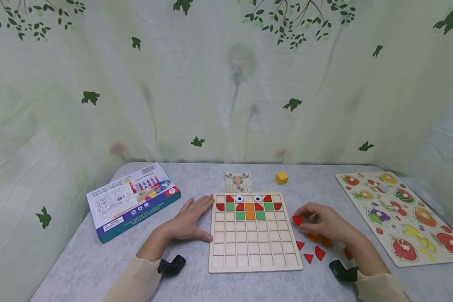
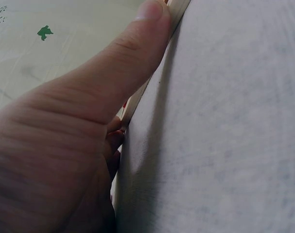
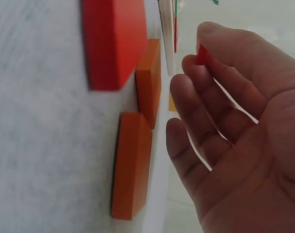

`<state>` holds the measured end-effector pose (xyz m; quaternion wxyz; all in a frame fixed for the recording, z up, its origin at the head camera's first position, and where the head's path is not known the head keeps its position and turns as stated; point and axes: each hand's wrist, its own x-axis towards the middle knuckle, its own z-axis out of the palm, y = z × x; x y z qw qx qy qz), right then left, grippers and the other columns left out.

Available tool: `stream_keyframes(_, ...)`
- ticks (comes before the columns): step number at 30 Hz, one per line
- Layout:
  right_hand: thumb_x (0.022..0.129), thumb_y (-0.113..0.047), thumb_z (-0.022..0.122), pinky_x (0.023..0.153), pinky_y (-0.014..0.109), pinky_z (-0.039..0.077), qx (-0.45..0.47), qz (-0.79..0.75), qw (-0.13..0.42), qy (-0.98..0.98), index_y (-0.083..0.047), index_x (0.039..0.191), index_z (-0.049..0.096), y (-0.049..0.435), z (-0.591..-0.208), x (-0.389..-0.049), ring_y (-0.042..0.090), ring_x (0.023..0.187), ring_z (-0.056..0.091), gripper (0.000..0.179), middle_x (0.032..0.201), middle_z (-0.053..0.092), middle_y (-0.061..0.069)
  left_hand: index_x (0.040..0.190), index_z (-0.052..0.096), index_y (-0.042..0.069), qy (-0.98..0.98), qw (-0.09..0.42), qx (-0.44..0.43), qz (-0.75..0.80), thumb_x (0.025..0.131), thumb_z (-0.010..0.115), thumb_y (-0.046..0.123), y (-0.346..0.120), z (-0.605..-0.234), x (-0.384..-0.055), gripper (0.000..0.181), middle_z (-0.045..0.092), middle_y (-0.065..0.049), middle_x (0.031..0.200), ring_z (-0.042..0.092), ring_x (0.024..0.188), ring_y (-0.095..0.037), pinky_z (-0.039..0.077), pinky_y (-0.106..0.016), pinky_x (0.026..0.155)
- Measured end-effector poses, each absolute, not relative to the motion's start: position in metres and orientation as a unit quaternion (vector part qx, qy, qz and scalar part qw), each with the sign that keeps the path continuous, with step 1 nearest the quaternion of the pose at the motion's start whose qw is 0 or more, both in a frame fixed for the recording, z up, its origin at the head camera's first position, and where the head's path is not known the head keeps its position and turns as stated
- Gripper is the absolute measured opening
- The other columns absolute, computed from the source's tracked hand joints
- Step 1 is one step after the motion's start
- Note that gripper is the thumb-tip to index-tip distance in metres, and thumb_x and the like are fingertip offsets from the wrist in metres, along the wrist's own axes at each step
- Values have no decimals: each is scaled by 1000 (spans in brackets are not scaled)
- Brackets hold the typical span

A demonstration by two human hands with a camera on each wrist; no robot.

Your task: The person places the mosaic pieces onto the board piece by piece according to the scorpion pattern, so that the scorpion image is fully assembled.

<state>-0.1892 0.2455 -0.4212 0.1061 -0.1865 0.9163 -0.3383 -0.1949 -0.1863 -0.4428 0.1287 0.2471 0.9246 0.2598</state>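
My left hand (image 1: 190, 220) rests along the left edge of a wooden grid board (image 1: 245, 245), its thumb and fingertips touching the frame. In the left wrist view the thumb (image 2: 137, 53) lies against the board's side. The board's upper rows carry red, green and orange tiles (image 1: 250, 206) and two round eye tiles. Beside the board's right edge, my right hand (image 1: 326, 222) pinches a small red tile (image 3: 201, 55) between thumb and index finger. Below that hand lie orange tiles (image 3: 132, 165) and several red pieces (image 1: 319, 253) on the table.
Behind the board lie a small pattern card (image 1: 238, 182) and a yellow cube (image 1: 281, 178). A boxed bead set (image 1: 134, 201) stands at the left. On the right is a large fruit picture board (image 1: 404, 218). A printed curtain (image 1: 219, 84) hangs behind the table.
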Motion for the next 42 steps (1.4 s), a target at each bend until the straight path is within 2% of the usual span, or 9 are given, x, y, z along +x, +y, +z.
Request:
stream_keyframes(12,88,-19,77,75,20,53,-199,-345,86,913,-20,114,70,224,-412,-190,15,89,59,26,102,67,-4,161,19,12,926,128,246,257,73,81,59,-187,-442,-196,117,15,-4,170,7,158,-28,-3,-56,126)
stream_keyframes(21,87,-17,78,74,21,53,-236,-343,79,906,-19,110,71,195,-409,-193,12,86,59,24,100,67,-6,161,18,12,926,128,249,252,73,81,60,-187,-445,-196,118,15,-4,170,7,158,-28,-2,-56,127)
stream_keyframes(28,88,-14,77,71,22,53,-266,-354,93,892,-18,111,72,167,-406,-196,12,83,58,24,97,67,-5,161,19,11,926,126,247,254,73,82,59,-187,-444,-196,118,15,-5,170,8,158,-30,-2,-57,126)
stream_keyframes(37,87,-13,77,74,22,55,-275,-359,103,886,-21,111,72,142,-406,-198,10,84,60,25,102,69,-7,161,18,12,926,129,247,256,74,81,58,-187,-443,-196,117,15,-5,170,7,158,-29,-2,-57,126)
stream_keyframes(42,87,-12,77,74,22,55,-293,-357,103,881,-18,111,71,133,-404,-197,10,85,60,25,104,70,-6,161,18,12,926,132,246,255,74,81,60,-186,-444,-196,117,15,-3,170,7,158,-28,-3,-56,127)
